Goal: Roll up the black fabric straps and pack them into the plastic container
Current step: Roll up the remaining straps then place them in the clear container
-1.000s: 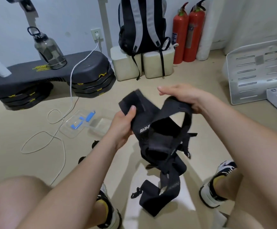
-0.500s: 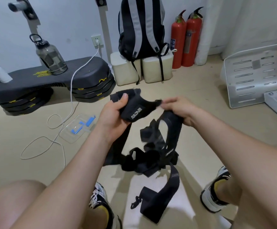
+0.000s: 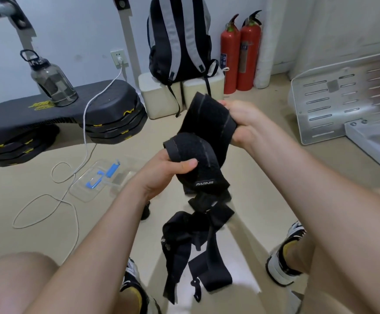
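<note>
Rolling has only just begun, by our judgement. In the head view, our left hand [image 3: 166, 169] is clamped on a curled fold of the tangled black fabric straps [image 3: 207, 125], with the thumb pressed across the top of the fold. Our right hand [image 3: 245, 123] pinches the far edge of the wide, stitched panel just above, fingers wrapped behind it. The panel stands almost upright between the two hands. The rest of the bundle hangs loose between our knees, narrow tails crossing one another, with a small black clip [image 3: 196, 288] dangling near the bottom.

The clear plastic container with blue latches [image 3: 87, 189] lies on the beige floor to the left, partly hidden behind our left wrist and beside a looping white cable [image 3: 83, 137]. We see no strap in it, so packing has not started.

We think the next move calls for the right hand to keep the panel taut while the left turns the fold over on itself. The hanging tails likely need sorting first, or they will snag in the roll.

Half a second ago our hands were level and close, with the fabric bunched narrow between them. Now the right hand sits higher than the left, the panel is opened broad, and the printed label has moved from under our left thumb to below it.
</note>
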Tool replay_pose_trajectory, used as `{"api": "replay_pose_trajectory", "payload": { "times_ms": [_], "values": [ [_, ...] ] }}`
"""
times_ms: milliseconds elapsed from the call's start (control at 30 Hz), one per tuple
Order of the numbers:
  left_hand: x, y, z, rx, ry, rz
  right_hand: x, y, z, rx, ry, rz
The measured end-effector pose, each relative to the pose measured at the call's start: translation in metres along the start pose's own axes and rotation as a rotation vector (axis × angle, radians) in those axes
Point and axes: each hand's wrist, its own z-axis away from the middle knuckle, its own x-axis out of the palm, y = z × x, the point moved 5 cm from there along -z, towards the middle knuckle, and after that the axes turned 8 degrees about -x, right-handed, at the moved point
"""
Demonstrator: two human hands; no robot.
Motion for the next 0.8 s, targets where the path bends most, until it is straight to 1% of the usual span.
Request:
{"api": "replay_pose_trajectory", "payload": {
  "times_ms": [133,233,300,367,434,534,600,700,801],
  "values": [
    [0.006,0.013,-0.006,0.087,-0.013,0.007,0.001,0.002,0.000,0.036,-0.003,-0.032],
    [-0.003,0.025,-0.008,0.193,0.098,0.070,-0.005,0.003,0.004,0.037,-0.003,-0.047],
    [-0.008,0.031,-0.009,0.227,0.083,0.082,-0.010,0.002,0.002,0.029,0.017,-0.059],
    [-0.002,0.034,-0.008,0.208,0.002,0.057,-0.013,0.003,-0.003,0.017,0.032,-0.056],
    [0.007,0.035,-0.007,0.198,-0.013,0.045,-0.013,0.009,-0.005,0.028,0.046,-0.030],
    [0.017,0.035,-0.008,0.173,0.023,0.078,-0.011,0.019,0.001,0.070,0.048,0.016],
    [0.022,0.033,-0.008,0.136,0.047,0.049,-0.011,0.023,0.006,0.089,0.061,0.010],
    [0.030,0.026,-0.006,0.066,0.076,-0.035,-0.017,0.025,0.004,-0.014,0.160,0.082],
    [0.028,0.020,-0.005,0.040,0.157,-0.039,-0.015,0.030,0.007,-0.034,0.156,0.117]
  ]
}}
